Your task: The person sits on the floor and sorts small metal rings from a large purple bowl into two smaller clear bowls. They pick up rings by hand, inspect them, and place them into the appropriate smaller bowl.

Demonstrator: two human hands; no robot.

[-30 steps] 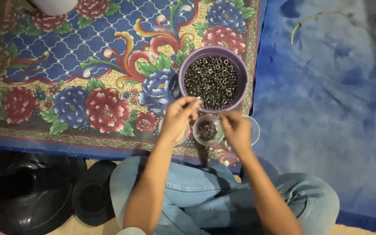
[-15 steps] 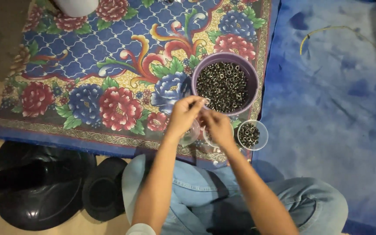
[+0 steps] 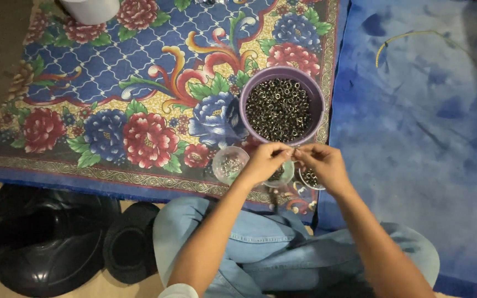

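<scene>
Covering two small clear cups (image 3: 279, 175) just below the purple bowl (image 3: 281, 110), both hands meet fingertip to fingertip. Left hand (image 3: 265, 161) and right hand (image 3: 322, 163) pinch something too tiny to identify.

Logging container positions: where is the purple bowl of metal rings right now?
In the head view, the purple bowl sits right of centre on the floral mat, near its right edge, just beyond both hands.
</scene>
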